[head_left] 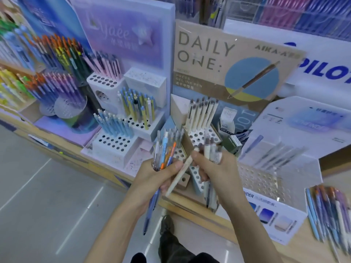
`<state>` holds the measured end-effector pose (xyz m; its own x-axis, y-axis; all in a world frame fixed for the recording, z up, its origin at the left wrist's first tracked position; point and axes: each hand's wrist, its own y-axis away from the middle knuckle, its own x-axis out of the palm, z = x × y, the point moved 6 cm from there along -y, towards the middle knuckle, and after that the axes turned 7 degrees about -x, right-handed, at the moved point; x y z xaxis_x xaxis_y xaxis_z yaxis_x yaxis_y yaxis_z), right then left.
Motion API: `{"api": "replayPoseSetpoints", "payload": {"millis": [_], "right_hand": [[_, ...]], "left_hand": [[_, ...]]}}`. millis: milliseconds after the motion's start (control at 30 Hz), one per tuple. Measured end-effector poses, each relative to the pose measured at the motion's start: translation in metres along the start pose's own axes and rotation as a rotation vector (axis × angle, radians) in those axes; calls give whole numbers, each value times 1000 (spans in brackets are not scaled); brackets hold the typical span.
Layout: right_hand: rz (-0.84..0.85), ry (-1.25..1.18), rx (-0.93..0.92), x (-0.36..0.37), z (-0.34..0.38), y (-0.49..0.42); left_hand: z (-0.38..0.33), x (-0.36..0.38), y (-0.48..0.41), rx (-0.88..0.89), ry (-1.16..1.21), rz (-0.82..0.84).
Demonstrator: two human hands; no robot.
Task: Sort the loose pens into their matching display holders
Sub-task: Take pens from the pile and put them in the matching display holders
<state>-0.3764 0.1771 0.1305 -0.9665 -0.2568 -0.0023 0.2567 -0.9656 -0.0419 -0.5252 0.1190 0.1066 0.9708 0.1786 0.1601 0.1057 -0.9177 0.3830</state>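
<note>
Low over the counter (182, 203) edge, I log a mixed bunch of pens (165, 158), orange, blue and clear, gripped upright in the left hand (152, 179). The right hand (218, 171) is curled round a bundle of cream pens (210, 150). One single cream pen (179, 173) slants between both hands; I cannot tell which hand holds it. Just behind stands a holed white holder (201, 136) with standing cream pens (199, 112), under the DAILY ONE sign (209, 54). Left of it, blue pens (114, 124) stand in a white block (114, 143). Far right, a loose pile of pens (326, 209) lies on the counter.
</note>
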Motion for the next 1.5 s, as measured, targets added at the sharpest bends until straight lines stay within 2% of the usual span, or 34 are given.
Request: {"api": "replayPoseSetpoints", "payload": {"millis": [133, 267, 333, 400, 667, 800, 867, 933, 1133, 1500], "right_hand": [[-265, 116, -126, -35, 21, -32], [-468, 168, -221, -59, 29, -62], [-510, 260, -240, -64, 29, -69], [-515, 340, -226, -68, 24, -73], [-541, 404, -121, -71, -3, -84], [-424, 532, -72, -65, -4, -97], [-379, 510, -52, -61, -2, -105], [-361, 490, -45, -59, 0, -112], [-340, 654, -53, -56, 7, -126], [-307, 456, 15, -66, 2, -126]], "left_hand": [[-24, -25, -31, 42, -53, -68], [-42, -30, -57, 77, 6, -23], [-47, -26, -66, 73, -9, 20], [-51, -22, -75, 71, -37, 65], [-65, -12, -106, 34, -37, 216], [-63, -16, -113, -15, -13, 207], [-62, -15, -114, -28, 16, 232], [-63, -12, -113, -21, 63, 266], [-65, -10, -112, 2, 113, 282], [-67, -12, -108, -22, 92, 272]]}}
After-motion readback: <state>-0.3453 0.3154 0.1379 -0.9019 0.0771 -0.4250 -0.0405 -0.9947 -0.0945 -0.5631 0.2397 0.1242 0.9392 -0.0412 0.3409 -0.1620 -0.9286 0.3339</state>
